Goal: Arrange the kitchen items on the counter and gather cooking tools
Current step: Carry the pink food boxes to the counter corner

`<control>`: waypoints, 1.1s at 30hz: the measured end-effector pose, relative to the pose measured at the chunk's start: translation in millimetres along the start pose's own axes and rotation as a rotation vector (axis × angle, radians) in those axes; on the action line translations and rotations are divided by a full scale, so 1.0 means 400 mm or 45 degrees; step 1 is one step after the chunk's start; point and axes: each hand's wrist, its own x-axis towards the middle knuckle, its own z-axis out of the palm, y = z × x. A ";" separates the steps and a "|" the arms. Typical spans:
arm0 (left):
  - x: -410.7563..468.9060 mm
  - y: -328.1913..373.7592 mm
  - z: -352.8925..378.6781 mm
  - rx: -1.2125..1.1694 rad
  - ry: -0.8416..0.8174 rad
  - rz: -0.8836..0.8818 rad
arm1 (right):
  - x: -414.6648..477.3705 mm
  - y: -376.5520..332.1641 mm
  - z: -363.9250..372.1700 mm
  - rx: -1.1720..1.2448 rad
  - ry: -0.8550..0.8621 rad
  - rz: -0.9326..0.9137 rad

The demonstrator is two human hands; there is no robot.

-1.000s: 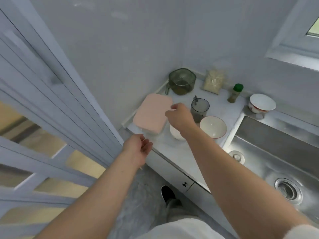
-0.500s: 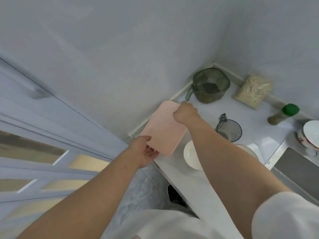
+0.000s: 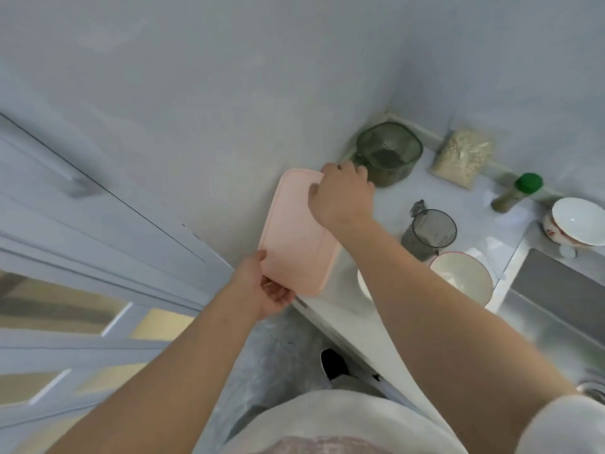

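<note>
Probably the pink board (image 3: 294, 231) is light and stiff — thin plastic, likely slick — at the table (image 3: 340, 309) end just short of the green pot (image 3: 389, 152). The left hand (image 3: 262, 290) grasps its near corner and the right hand (image 3: 340, 198) curls over its far edge beside the pot; opposite edges suit it best.

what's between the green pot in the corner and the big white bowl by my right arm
A clear measuring cup stands on the counter between the green pot and the big white bowl; the head view shows it.

The counter (image 3: 473, 208) bears a green container (image 3: 389, 155), grain bag (image 3: 461, 158), spice bottle (image 3: 515, 193), jug (image 3: 429, 234), bowl (image 3: 461, 280).
</note>
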 end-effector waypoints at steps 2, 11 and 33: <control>-0.016 0.006 -0.018 0.042 0.001 -0.004 | -0.052 -0.032 -0.031 0.027 0.116 -0.008; -0.195 -0.078 -0.086 0.437 -0.445 -0.114 | -0.359 -0.105 -0.164 0.032 0.730 0.097; -0.610 -0.944 -0.267 1.745 -1.021 -0.497 | -1.603 0.086 -0.332 -0.079 1.452 1.268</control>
